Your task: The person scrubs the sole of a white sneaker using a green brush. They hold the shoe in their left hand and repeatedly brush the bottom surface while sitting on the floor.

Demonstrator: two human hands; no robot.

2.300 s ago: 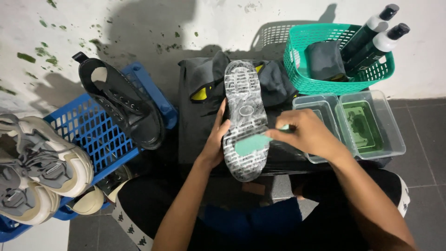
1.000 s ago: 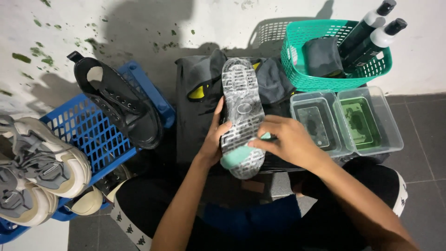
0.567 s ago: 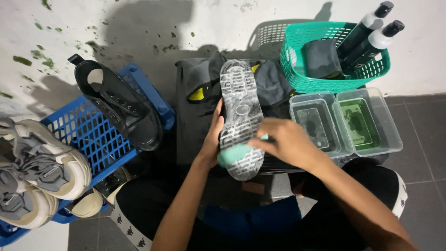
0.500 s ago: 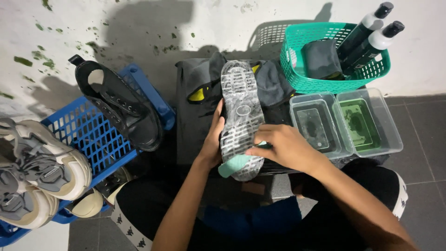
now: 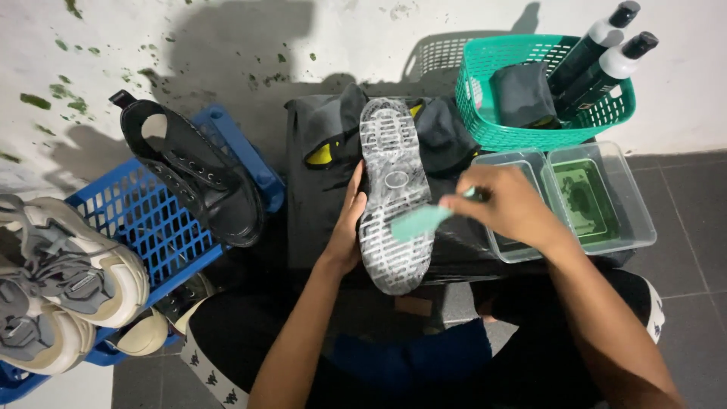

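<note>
1. Head view: nearest to me were my dark trousers with a white patterned side stripe, knees spread over the grey tiled floor.
2. My left hand gripped the left edge of an upturned shoe, fingers curled behind it, so its grey, soapy sole faced me, heel end nearest.
3. My right hand was closed around a pale green brush, whose head lay on the sole just below its middle; the two hands were apart, one on each side of the shoe.
4. The shoe rested over a dark cloth with yellow patches.
5. Just right of my right hand stood two clear tubs side by side; the right one held greenish water.
6. To my left, a blue crate carried a black boot across its top, with pale grey chunky sneakers at its near end.
7. Farthest, against the stained white wall, a green basket held a grey cloth and two dark bottles with white collars.
</note>
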